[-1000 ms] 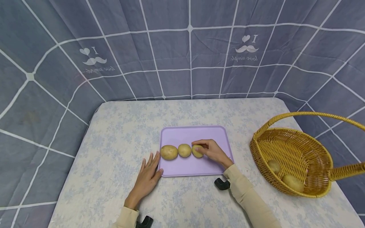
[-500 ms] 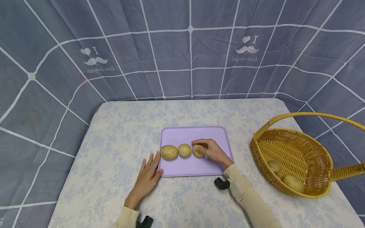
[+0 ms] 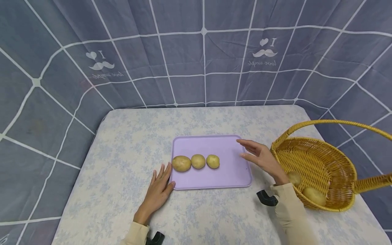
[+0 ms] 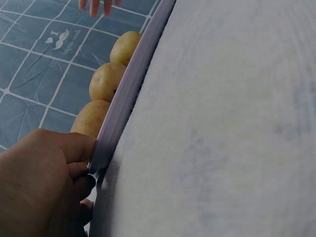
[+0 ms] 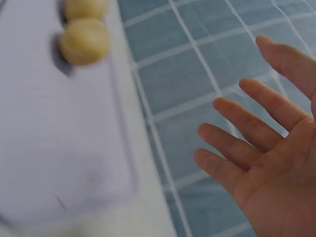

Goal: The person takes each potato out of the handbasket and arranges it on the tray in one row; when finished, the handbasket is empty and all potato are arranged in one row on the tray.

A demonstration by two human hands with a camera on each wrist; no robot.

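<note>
Three potatoes lie in a row on a purple tray (image 3: 211, 180): a larger left potato (image 3: 181, 164), a middle potato (image 3: 198, 161) and a right potato (image 3: 213, 161). My left hand (image 3: 157, 190) rests at the tray's left edge, fingers straight and touching the rim; the left wrist view shows that hand (image 4: 39, 177) against the tray's side. Above the tray's right edge hovers my right hand (image 3: 261, 158), holding nothing. In the right wrist view its fingers (image 5: 247, 123) are spread and extended, apart from the potatoes.
A yellow wicker basket (image 3: 346, 163) with a tall handle stands on the right side of the table, two potatoes inside it, a small potato (image 3: 294, 178) and a longer potato (image 3: 314, 196). A floral cloth (image 3: 128, 143) covers the table. Behind hangs a blue-grey checked curtain (image 3: 183, 51).
My right hand has let go of the right potato and moved right, toward the basket. That potato stays on the tray beside the middle one. The left hand has not moved.
</note>
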